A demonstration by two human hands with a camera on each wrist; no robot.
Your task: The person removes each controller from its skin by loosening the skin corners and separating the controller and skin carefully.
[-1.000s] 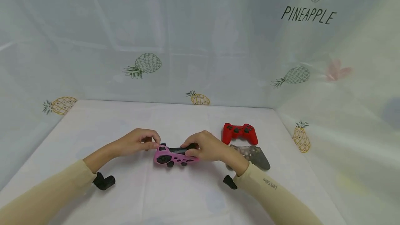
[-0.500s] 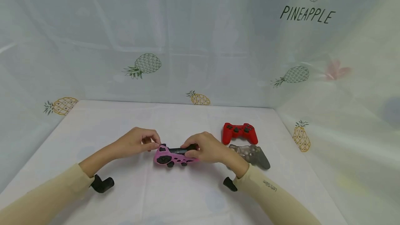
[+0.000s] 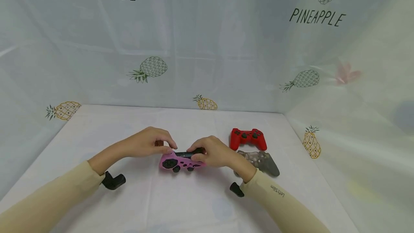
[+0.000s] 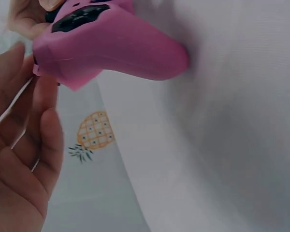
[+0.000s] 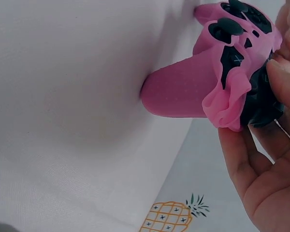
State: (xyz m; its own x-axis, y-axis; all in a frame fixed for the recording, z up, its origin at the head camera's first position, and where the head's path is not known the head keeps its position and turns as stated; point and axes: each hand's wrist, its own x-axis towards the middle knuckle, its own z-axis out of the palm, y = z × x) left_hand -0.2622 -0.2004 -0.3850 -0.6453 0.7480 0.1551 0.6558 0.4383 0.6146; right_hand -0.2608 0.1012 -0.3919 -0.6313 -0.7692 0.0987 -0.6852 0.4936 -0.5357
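left of the red controller (image 3: 249, 138), nearer the person, the right hand (image 3: 214, 152) grips the black controller (image 5: 261, 99) between thumb and fingers; the left hand (image 3: 146, 142) touches its pink cover (image 4: 106, 46), whether pinching cannot be told. working the cover probably wants a steady right grip and gentle stretching.

Red controller (image 3: 248, 138) just behind grey controller (image 3: 267, 162)

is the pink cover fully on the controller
Only partly: in the right wrist view the pink cover bunches at one end, baring the black controller.
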